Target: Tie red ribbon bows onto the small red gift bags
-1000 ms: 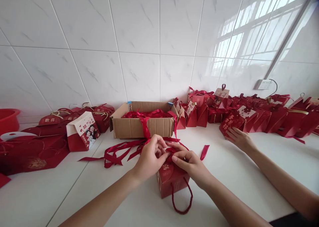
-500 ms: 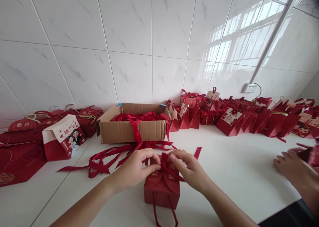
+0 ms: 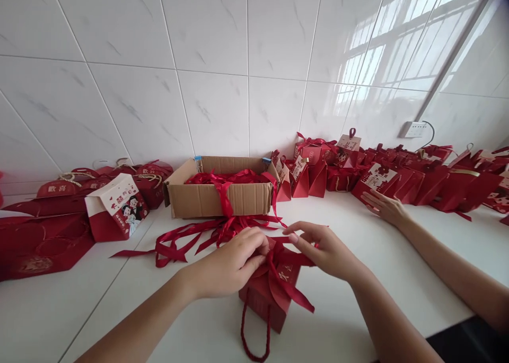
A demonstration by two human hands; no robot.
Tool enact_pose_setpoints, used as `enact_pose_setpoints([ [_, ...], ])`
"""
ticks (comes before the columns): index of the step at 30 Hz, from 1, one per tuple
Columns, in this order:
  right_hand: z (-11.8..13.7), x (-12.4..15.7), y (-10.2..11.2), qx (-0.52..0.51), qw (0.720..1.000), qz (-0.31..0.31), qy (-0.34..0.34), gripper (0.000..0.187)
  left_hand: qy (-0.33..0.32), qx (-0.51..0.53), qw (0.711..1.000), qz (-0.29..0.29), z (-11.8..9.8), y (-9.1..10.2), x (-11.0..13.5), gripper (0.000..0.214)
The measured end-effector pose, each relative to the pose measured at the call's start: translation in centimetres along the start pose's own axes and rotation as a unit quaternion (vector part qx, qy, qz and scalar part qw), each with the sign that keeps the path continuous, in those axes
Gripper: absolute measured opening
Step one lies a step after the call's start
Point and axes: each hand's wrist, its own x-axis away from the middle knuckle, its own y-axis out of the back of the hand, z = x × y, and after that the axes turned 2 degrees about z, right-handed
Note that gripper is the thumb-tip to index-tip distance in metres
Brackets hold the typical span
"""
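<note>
A small red gift box (image 3: 265, 295) with a red cord handle (image 3: 254, 337) stands on the white counter (image 3: 358, 299) in front of me. A red ribbon (image 3: 287, 282) lies over its closed top flaps. My left hand (image 3: 233, 264) is curled on the box top with its fingers pinched on the ribbon. My right hand (image 3: 323, 249) pinches the ribbon just right of the box top, pulling it sideways.
A cardboard box (image 3: 221, 193) full of red ribbons (image 3: 191, 241) sits behind, with strands spilling out. Red gift bags (image 3: 117, 213) lie left; rows of finished red boxes (image 3: 401, 180) line the right wall. Another person's hand (image 3: 384, 207) reaches one of them.
My hands moved apart, the right one drawing the ribbon to the right, and the box tilted. The other person's hand went from the right edge back to the row of boxes.
</note>
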Motion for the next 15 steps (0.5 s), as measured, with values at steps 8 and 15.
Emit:
enact_pose_setpoints([
  [8,0.9,-0.1,2.0,0.058,0.998,0.013,0.014,0.040,0.027,0.008,1.000,-0.006,-0.5,0.1,0.1,0.007],
  [15,1.3,-1.7,0.1,-0.050,0.995,0.064,0.052,0.017,0.018,0.028,0.999,-0.020,-0.7,-0.1,-0.9,0.008],
])
